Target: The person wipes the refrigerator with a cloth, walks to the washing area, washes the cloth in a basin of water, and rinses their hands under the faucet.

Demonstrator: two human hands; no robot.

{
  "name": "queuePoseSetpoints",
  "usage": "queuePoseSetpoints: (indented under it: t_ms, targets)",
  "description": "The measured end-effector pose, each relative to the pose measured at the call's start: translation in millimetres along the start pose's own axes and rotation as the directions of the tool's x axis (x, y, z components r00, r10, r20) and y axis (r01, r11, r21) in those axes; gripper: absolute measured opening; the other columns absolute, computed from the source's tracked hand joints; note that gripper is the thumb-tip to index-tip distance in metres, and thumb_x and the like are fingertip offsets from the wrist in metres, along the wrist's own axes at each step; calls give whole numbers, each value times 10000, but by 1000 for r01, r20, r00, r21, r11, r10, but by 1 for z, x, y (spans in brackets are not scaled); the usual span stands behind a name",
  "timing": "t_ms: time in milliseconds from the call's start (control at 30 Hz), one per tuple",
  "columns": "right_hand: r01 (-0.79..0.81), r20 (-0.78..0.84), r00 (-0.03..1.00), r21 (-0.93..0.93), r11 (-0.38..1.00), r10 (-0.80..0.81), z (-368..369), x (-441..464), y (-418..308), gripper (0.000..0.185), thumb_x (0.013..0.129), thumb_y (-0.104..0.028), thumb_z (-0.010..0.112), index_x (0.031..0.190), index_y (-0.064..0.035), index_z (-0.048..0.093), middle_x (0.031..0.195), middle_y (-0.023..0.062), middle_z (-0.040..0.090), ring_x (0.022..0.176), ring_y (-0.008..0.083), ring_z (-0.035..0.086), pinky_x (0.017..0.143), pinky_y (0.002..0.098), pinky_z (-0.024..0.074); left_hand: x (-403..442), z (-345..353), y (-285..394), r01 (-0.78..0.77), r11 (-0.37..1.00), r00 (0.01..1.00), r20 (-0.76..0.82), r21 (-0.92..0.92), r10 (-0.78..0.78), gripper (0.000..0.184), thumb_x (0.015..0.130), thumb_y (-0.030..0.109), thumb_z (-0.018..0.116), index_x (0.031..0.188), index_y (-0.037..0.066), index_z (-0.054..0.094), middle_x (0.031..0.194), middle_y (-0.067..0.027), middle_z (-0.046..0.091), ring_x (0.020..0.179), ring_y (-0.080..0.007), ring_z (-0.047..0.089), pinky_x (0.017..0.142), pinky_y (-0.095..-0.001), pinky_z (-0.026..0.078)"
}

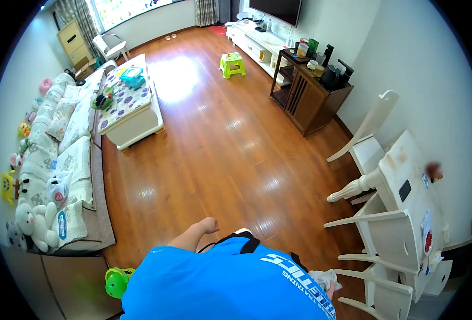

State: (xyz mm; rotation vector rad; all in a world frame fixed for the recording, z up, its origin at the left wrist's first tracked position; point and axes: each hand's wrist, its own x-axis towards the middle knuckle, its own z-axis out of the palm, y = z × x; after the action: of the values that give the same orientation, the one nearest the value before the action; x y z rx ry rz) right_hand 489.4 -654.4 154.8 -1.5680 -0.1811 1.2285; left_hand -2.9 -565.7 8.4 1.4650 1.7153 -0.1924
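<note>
My left hand [210,224] is held out in front of my blue shirt, above the wooden floor, its fingers curled in; whether anything is inside them is hidden. Low on the right side of the shirt, my right hand [330,289] shows only in part, with a crumpled whitish cloth [325,279] in its fingers. The cloth hangs beside the white chairs. Behind my left side stands a bright green plastic object [117,285] on the floor.
A covered sofa [99,213] with plush toys runs along the left, beside a low table [134,128]. A green stool [232,64] stands far ahead. To the right are a brown cabinet [313,101], white chairs [366,154] and a white dining table [406,213].
</note>
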Motion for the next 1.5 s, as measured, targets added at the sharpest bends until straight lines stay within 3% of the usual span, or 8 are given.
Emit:
queuePoseSetpoints:
  t_ms: [100, 333, 500, 733, 900, 1333, 1367, 1500]
  targets:
    - [-168, 190, 976, 363, 916, 104, 0, 23, 13, 462, 833, -309, 474, 1192, -31, 388, 1098, 133, 501, 966, 284, 535, 771, 439, 473, -3, -14, 6, 6, 999, 1000, -19, -45, -7, 334, 720, 314, 574, 900, 34, 601, 933, -158, 605, 900, -307, 558, 773, -384, 445]
    - [-140, 98, 989, 367, 920, 111, 88, -60, -42, 407, 836, -297, 461, 1153, -47, 413, 1089, 124, 502, 954, 279, 534, 728, 452, 485, 25, -35, 4, -59, 998, 998, 25, 25, 59, 301, 707, 288, 556, 842, 26, 617, 901, -172, 607, 872, -315, 564, 751, -389, 451]
    - [-2, -26, 1000, 377, 926, 13, 68, -44, -12, 390, 837, -295, 458, 1130, -39, 425, 1072, 128, 510, 941, 274, 540, 719, 455, 486, 58, -42, 14, -128, 986, 990, 67, 103, 121, 277, 699, 278, 542, 781, 28, 627, 859, -183, 607, 837, -324, 571, 725, -398, 455]
    - [8, -52, 999, 388, 922, 14, 49, -20, 35, 415, 843, -288, 441, 1141, 0, 417, 1050, 131, 521, 934, 251, 547, 749, 388, 476, 83, -80, 42, -167, 982, 980, 126, 88, 156, 265, 706, 256, 533, 811, 32, 630, 875, -184, 607, 842, -324, 571, 738, -403, 449]
    - [-145, -41, 979, 554, 820, 201, 82, -28, 36, 422, 841, -286, 435, 1174, -29, 411, 1082, 130, 523, 942, 265, 546, 756, 401, 473, 117, -105, 39, -212, 965, 972, 139, 155, 191, 279, 711, 263, 542, 838, 31, 630, 896, -179, 607, 854, -327, 569, 759, -397, 447]
    - [11, -222, 956, 680, 733, 192, 116, -49, 52, 422, 836, -283, 464, 1179, -45, 400, 1074, 126, 521, 938, 271, 544, 769, 413, 471, 164, -126, 45, -255, 919, 951, 251, 299, 182, 367, 747, 313, 518, 978, 32, 567, 972, -179, 589, 927, -327, 546, 799, -391, 431]
    - [193, -285, 956, 420, 887, -73, 106, -40, 75, 413, 835, -266, 471, 1177, -45, 404, 1078, 126, 518, 943, 270, 541, 774, 413, 468, 161, -127, 53, -286, 912, 942, 259, 293, 212, 382, 747, 326, 529, 994, 36, 556, 974, -174, 589, 926, -328, 545, 800, -391, 430]
    - [345, -287, 924, 334, 877, -254, 107, -47, 61, 371, 823, -179, 498, 1160, -40, 423, 1077, 125, 518, 953, 266, 539, 779, 414, 466, 151, -134, 82, -359, 888, 906, 337, 288, 257, 386, 745, 357, 544, 956, 34, 571, 953, -167, 597, 911, -327, 552, 784, -389, 437]
